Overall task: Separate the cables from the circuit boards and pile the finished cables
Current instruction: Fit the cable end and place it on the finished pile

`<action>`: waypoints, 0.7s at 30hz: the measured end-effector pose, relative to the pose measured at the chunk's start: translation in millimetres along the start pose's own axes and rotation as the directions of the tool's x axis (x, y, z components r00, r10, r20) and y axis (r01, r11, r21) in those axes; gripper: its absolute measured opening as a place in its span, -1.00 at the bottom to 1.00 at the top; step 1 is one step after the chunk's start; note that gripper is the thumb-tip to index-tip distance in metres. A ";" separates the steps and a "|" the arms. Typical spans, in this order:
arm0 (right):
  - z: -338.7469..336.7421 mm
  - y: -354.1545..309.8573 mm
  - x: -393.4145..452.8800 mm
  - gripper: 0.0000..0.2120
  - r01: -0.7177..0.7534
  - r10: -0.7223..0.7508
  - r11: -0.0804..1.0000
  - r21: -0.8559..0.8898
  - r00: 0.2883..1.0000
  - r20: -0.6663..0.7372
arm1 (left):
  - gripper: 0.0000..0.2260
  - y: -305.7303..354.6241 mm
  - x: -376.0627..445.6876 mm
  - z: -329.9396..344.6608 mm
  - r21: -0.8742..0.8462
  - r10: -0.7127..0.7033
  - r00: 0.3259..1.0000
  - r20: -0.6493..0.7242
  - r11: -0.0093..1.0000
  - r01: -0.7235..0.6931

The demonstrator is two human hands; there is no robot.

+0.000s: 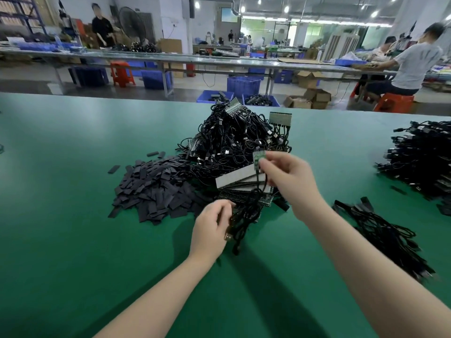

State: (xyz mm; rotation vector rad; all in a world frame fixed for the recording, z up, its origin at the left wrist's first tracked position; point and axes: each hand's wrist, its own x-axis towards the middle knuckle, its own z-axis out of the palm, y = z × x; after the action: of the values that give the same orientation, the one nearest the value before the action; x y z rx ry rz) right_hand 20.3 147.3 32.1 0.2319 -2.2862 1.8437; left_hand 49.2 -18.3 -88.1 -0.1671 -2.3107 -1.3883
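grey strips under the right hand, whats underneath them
The grey strips lie on dark circuit boards, whose edges show below them. What is under the boards is covered.

Green tabletop (pixel 73 191) all over, plain, no pattern. Black cables (pixel 234 140) heaped at its far edge, dark grey strips (pixel 156 189) beside them. Small green circuit board (pixel 258 157) up top, blue crates (pixel 244 86) and orange stools (pixel 122 74) beyond.
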 end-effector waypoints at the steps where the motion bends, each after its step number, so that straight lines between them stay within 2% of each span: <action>1: 1.2 7.7 -2.2 -0.87 -0.017 0.017 1.000 -0.006 1.000 -0.007 | -0.79 6.6 4.9 -2.6 -0.084 -0.021 1.000 -0.023 0.996 0.019; 3: 3.6 16.6 -4.4 -0.88 -0.039 0.039 0.999 0.003 0.999 0.003 | -0.78 25.2 16.3 -9.3 -0.268 -0.050 0.998 -0.023 0.963 0.042; 5: 5.9 21.0 -4.1 -0.90 -0.059 0.057 0.998 0.039 0.997 0.049 | -0.81 43.1 29.6 -17.4 -0.354 -0.024 0.999 0.042 0.935 0.037; 8: 5.5 23.6 -2.8 -0.99 -0.061 0.055 0.996 0.067 0.995 0.079 | -0.85 56.9 44.2 -26.7 -0.319 0.033 0.991 0.127 0.948 0.009; 10: 3.6 24.1 -2.9 -0.97 -0.057 0.051 0.996 0.072 0.995 0.086 | -0.80 58.1 48.4 -28.0 -0.315 0.006 0.993 0.117 0.949 0.031; 17: 1.5 28.0 -5.4 -0.95 -0.053 0.043 0.996 0.068 0.988 0.151 | -0.86 60.0 48.0 -21.7 -0.247 -0.066 0.993 0.103 0.965 0.089; 21: 1.2 28.4 -6.6 -0.95 0.024 -0.023 1.000 -0.005 0.996 0.086 | -0.85 63.8 44.8 -17.8 -0.234 -0.069 0.990 0.126 0.967 0.097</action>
State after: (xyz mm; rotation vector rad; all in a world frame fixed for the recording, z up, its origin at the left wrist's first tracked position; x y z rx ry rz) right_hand 19.7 152.1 3.3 0.3423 -2.3342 1.8496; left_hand 34.9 -7.7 -10.1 -0.2326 -2.2589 -1.7428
